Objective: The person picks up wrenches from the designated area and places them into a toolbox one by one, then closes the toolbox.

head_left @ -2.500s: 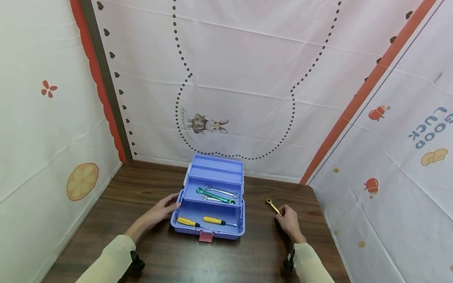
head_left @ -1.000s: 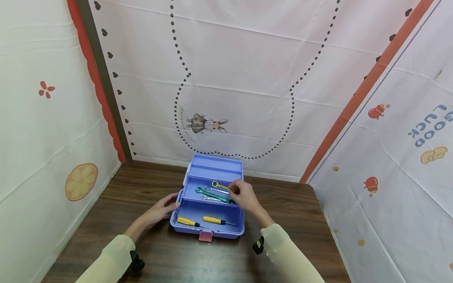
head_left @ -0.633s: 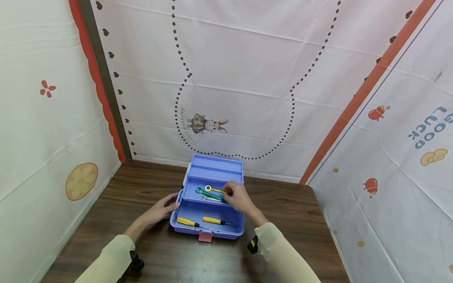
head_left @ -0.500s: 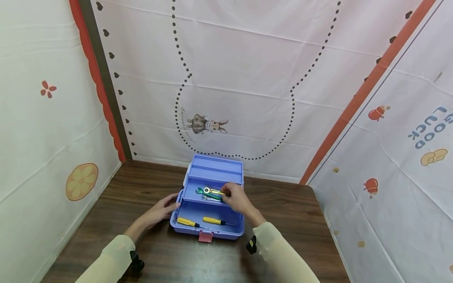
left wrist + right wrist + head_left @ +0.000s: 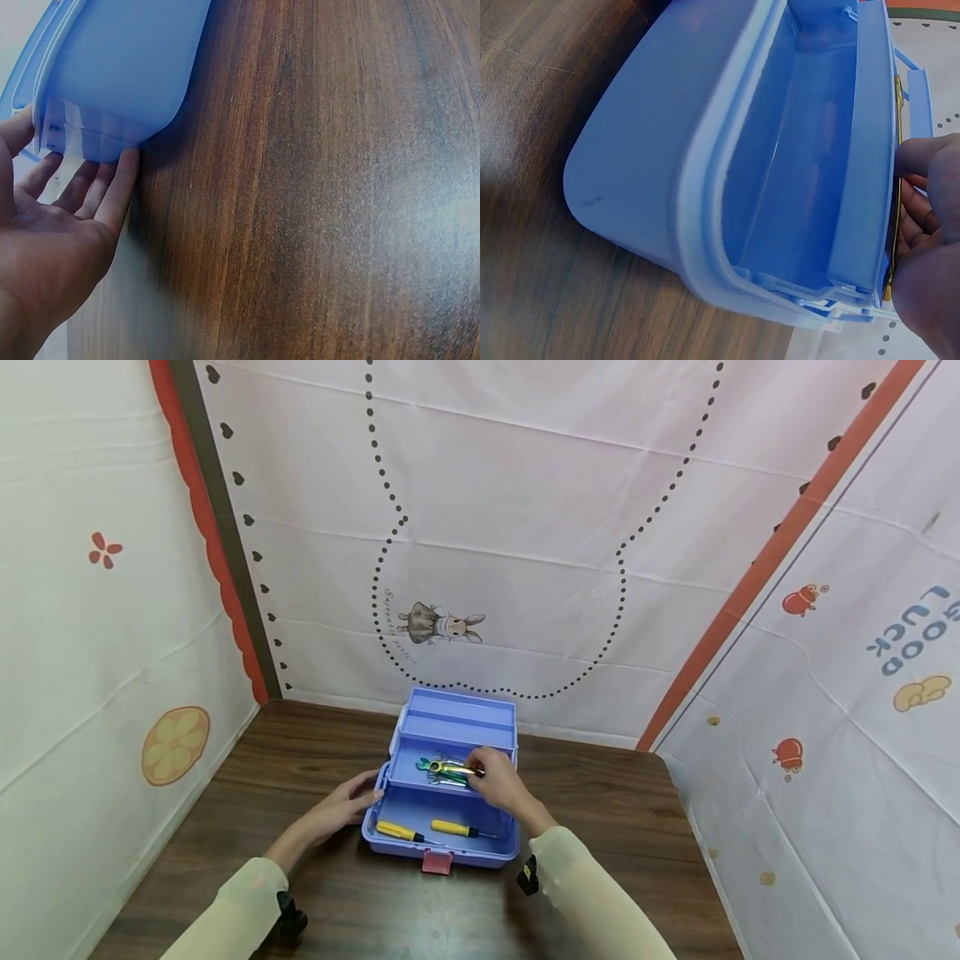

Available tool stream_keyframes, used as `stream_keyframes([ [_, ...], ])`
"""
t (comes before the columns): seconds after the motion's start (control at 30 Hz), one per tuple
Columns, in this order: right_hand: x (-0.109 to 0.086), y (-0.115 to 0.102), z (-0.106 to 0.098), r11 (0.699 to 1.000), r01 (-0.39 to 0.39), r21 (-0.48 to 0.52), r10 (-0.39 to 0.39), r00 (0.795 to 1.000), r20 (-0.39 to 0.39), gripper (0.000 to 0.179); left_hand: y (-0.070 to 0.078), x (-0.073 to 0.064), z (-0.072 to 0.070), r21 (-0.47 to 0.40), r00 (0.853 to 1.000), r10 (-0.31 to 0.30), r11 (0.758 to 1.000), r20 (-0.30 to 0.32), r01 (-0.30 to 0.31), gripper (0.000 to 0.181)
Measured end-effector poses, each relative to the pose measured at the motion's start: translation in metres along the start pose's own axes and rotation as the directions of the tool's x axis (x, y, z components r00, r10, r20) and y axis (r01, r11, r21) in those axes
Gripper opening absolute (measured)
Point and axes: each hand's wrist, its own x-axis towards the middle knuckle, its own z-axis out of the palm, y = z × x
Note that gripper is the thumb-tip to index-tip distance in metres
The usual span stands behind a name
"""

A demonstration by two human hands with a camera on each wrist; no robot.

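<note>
Open blue box (image 5: 480, 861) on a brown table (image 5: 442, 918), set between two hands. Left hand (image 5: 348, 802) spread at the box's near side, fingertips against the outer wall, thumb up at the rim. Right hand (image 5: 495, 777) over the raised tray (image 5: 408, 750), pinching a gold wrench (image 5: 454, 768) between thumb and fingers, ring end pointing toward the left hand's side. In the tray, under and beside that grip, a green wrench (image 5: 423, 764) and silver wrenches (image 5: 434, 779), partly hidden by the right hand and the gold wrench; cannot tell whether touching the gold one. Lower down, in the deep compartment between the hands, two yellow-handled screwdrivers (image 5: 395, 831), one nearer the left hand, one below the right. Red latch (image 5: 437, 862) on the box front, between the forearms. Pale sleeves (image 5: 600, 893) behind both hands. Beyond the hands, white cloth (image 5: 510, 468) with a dotted outline and a rabbit (image 5: 438, 624).
</note>
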Motion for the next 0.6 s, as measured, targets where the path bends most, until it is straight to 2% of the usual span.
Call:
stream_keyframes([
  [0.3,-0.002,-0.001,0.002,1.000,-0.022,0.014,0.023,0.999,-0.033,0.014,-0.003,0.002,-0.001,-0.020,1.000,0.000,1.000,0.015,0.000,0.076],
  [0.6,-0.012,0.010,-0.007,0.997,0.016,0.072,-0.006,0.991,-0.135,0.017,-0.003,0.002,-0.002,0.006,1.000,-0.013,1.000,-0.002,0.013,0.080],
])
